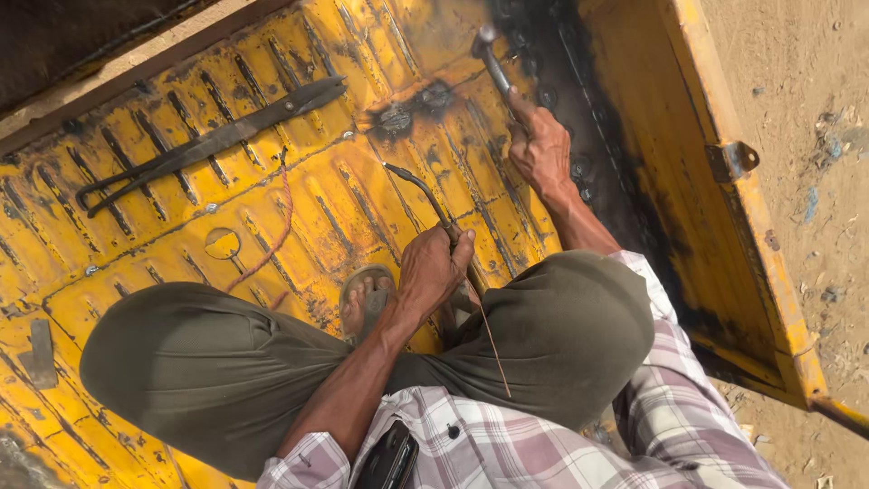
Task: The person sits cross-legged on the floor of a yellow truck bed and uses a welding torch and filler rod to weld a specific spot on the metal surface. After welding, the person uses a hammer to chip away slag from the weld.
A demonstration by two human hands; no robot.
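Note:
I sit cross-legged on a ribbed yellow metal panel (299, 190) with scorched black patches. My left hand (434, 267) grips a thin bent metal torch-like tool (418, 186) whose tip points at a seam near a burnt spot (396, 118). A thin rod (493, 349) trails back from that hand over my knee. My right hand (539, 145) is farther up the panel and holds the handle of a hammer (489, 50), whose head is raised over the blackened strip.
Long black tongs (217, 136) lie on the panel at the upper left. A red cord (272, 235) runs across the ribs. My sandalled foot (367, 299) rests by my left hand. The panel's raised yellow edge carries a hinge bracket (731, 160), with sandy ground (806, 81) beyond.

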